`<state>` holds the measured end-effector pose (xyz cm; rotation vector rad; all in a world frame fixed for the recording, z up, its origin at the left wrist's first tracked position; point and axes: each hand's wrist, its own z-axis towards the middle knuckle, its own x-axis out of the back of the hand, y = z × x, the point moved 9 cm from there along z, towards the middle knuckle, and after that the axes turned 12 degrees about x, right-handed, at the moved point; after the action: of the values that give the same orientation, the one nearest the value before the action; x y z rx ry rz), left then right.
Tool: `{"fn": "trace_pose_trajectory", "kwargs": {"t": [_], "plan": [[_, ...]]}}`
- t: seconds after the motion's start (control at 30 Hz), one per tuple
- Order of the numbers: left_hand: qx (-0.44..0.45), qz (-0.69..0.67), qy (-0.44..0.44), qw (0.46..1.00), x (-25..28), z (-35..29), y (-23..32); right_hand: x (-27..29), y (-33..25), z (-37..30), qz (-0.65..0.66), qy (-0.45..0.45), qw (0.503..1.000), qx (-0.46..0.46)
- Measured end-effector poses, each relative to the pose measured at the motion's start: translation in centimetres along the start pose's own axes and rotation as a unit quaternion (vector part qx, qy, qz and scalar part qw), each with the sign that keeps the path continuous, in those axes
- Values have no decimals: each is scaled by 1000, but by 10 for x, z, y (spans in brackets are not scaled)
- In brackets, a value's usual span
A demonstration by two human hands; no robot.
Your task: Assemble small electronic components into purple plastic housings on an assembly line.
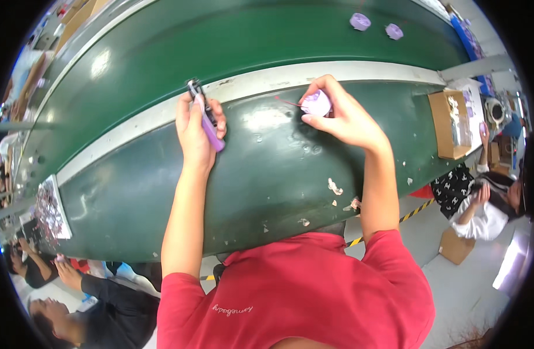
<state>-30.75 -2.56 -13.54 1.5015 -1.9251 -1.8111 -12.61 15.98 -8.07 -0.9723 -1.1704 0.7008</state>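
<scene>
My left hand (196,135) is closed around a slim purple piece with a black upper part (211,132). Its dark end sticks up past my fingers, and its exact kind is not clear. In my right hand (349,121) is a round pale purple part (317,104), gripped at its edge between thumb and fingers. A thin red wire (288,102) runs out of the round part toward the left. Both hands are above the green work surface (255,174), apart from each other.
Beyond a pale rail (267,76), two round purple parts (360,22) lie on a green belt. A cardboard box (447,125) stands at right; a tray of small pieces (51,209) is at left. Scraps (335,187) lie near the front edge. Other people sit on both sides.
</scene>
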Motion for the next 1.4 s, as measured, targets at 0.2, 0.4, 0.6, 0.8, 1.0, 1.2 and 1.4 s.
{"fn": "trace_pose_trajectory", "kwargs": {"t": [0.2, 0.4, 0.6, 0.8, 1.0, 1.2, 1.4], "plan": [[12, 105, -11, 994, -13, -1, 0, 6, -14, 4, -192, 50, 980, 0], [-5, 330, -1, 944, -34, -14, -9, 6, -3, 6, -270, 126, 954, -38], [-27, 356, 29, 933, -37, -18, -3, 3, -13, 3, -161, 124, 979, 3], [-73, 408, 42, 909, -38, -15, -2, -4, -9, 6, -270, 130, 954, -7], [-102, 405, 48, 907, -41, -20, 3, 0, -52, 3, -376, 84, 920, 74], [-157, 418, 25, 894, -44, -22, 1, -40, -45, 8, -377, -44, 912, 157], [-145, 423, 20, 894, -48, -22, 2, -52, -35, 15, -381, -61, 905, 181]]}}
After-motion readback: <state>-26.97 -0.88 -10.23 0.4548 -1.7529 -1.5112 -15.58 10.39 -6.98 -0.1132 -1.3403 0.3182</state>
